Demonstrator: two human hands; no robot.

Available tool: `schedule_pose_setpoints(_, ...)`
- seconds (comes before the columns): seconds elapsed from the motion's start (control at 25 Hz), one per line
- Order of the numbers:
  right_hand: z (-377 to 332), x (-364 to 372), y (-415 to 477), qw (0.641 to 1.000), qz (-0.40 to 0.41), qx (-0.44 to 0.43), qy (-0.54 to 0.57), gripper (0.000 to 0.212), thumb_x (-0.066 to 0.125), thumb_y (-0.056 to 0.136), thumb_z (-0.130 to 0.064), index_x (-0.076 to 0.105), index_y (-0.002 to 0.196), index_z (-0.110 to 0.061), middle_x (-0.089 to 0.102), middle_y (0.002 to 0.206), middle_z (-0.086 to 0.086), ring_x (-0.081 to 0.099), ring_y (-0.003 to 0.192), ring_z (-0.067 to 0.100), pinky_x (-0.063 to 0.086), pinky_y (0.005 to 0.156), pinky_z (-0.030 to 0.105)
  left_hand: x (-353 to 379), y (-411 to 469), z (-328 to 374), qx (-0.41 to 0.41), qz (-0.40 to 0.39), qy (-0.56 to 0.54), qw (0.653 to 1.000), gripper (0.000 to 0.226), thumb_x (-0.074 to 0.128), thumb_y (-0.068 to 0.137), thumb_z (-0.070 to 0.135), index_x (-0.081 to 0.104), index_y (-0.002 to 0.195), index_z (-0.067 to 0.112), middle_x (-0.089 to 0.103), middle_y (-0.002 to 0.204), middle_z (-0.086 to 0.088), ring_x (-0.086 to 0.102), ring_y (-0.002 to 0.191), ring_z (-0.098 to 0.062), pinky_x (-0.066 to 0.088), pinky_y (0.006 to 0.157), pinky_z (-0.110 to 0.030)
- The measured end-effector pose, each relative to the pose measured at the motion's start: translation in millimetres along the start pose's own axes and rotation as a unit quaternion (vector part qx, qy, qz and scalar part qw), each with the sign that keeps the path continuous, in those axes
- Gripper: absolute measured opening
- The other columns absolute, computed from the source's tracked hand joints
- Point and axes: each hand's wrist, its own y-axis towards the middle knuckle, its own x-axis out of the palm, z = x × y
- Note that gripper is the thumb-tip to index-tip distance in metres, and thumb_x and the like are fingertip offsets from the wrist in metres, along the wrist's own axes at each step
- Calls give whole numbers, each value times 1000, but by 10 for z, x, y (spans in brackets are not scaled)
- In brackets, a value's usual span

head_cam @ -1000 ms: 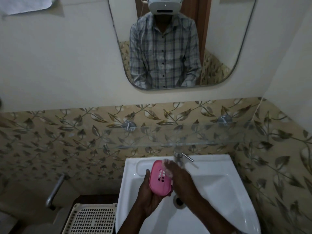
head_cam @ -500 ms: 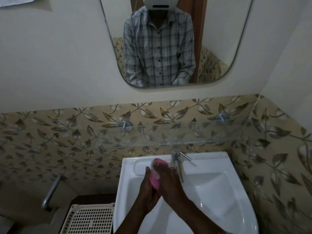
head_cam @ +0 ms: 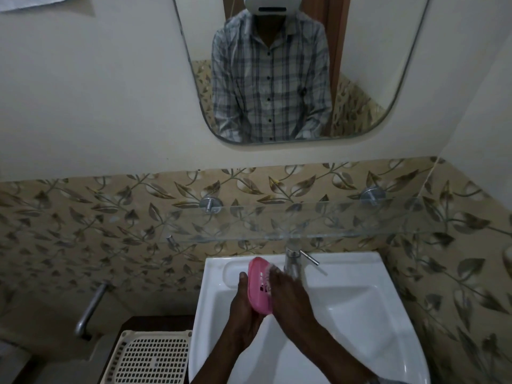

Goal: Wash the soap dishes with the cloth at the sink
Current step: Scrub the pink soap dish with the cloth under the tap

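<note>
**Pink soap dish held over the white sink**

A pink soap dish (head_cam: 259, 286) is held above the far left part of the white sink (head_cam: 360, 314), just left of the metal tap (head_cam: 292, 266). The dish is tipped up on its long edge, with its slotted face turned to the right. It is gripped by the left hand (head_cam: 243, 309), whose palm is cupped behind it and whose thumb is pressed along its left rim. The right hand (head_cam: 291, 297) is laid flat against the slotted face, with the fingers stretched toward the far end of the dish. Something pale and blurred is seen at those fingertips; whether it is a cloth or foam cannot be told. The right hand is not closed around anything that can be made out; it is pressed on the dish rather than clasped.

A clear glass shelf (head_cam: 318, 220) is fixed to the leaf-patterned tiles (head_cam: 110, 217) above the sink, carried on round metal mounts. A mirror (head_cam: 374, 65) is hung on the cream wall above, and a person in a checked shirt is reflected in it. At the near left, a cream slotted basket (head_cam: 155, 358) is set beside the sink, and a metal pipe (head_cam: 90, 311) is seen coming from the wall.
</note>
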Motion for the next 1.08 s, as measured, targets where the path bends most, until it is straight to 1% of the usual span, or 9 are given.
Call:
schedule_pose_setpoints(0.16,4,12,-129,989,-94,-10,-113,41,50,94,-6,53,135,-9,64,127,13,59,117,29,47,98,35,-8,15,22,32,64,118,990,58,27,103,53,48,137,12,66,124,-20,65,113,-34,61,79,-37)
schedule_pose_setpoints(0.24,45,-154,-132,994,-110,-3,-24,32,56,92,-10,63,123,-11,67,120,12,62,113,28,50,92,32,-98,33,13,48,72,168,982,59,23,104,52,46,140,12,67,122,-17,67,110,-31,62,76,-34)
schedule_pose_setpoints(0.44,66,-403,246,964,74,206,149,19,52,97,-14,68,98,-3,71,99,15,69,98,30,51,74,28,-21,10,-60,82,24,265,960,61,25,99,54,54,138,18,73,122,-6,68,115,-24,56,98,-46)
schedule_pose_setpoints(0.52,-64,-290,254,963,80,163,201,18,52,97,-12,68,93,-4,72,93,12,70,95,29,57,77,32,52,-46,-113,100,19,288,952,60,29,95,57,62,129,20,72,124,-9,69,114,-22,58,95,-39)
schedule_pose_setpoints(0.6,-146,-124,38,980,52,48,188,23,54,96,-10,70,112,-12,75,106,9,70,102,24,58,88,34,75,12,-36,96,66,251,961,65,27,97,58,61,130,13,69,126,-16,70,110,-22,60,84,-29)
schedule_pose_setpoints(0.72,185,-66,-240,985,-47,-94,133,48,53,92,0,65,131,-26,71,123,4,65,112,20,51,98,26,12,70,133,62,90,165,980,65,20,101,56,46,138,10,63,128,-21,66,110,-32,59,82,-36)
schedule_pose_setpoints(0.84,572,-230,-239,980,-29,8,195,41,54,92,2,69,123,-20,75,112,7,70,104,21,56,92,32,-11,-1,193,42,49,112,992,73,24,97,62,50,137,7,67,119,-25,66,104,-37,59,81,-46)
schedule_pose_setpoints(1.0,1036,-389,-306,830,96,186,517,31,54,95,8,73,113,-7,78,102,12,75,96,27,61,87,45,171,-105,245,13,-21,54,998,66,44,93,54,52,136,4,66,117,-29,64,105,-42,56,90,-55)
schedule_pose_setpoints(1.08,1260,-386,-457,763,112,219,598,27,53,96,7,71,114,-3,76,105,20,73,96,38,59,87,55,277,-166,180,7,-78,150,986,57,56,92,48,53,136,12,67,125,-26,64,115,-42,55,97,-54)
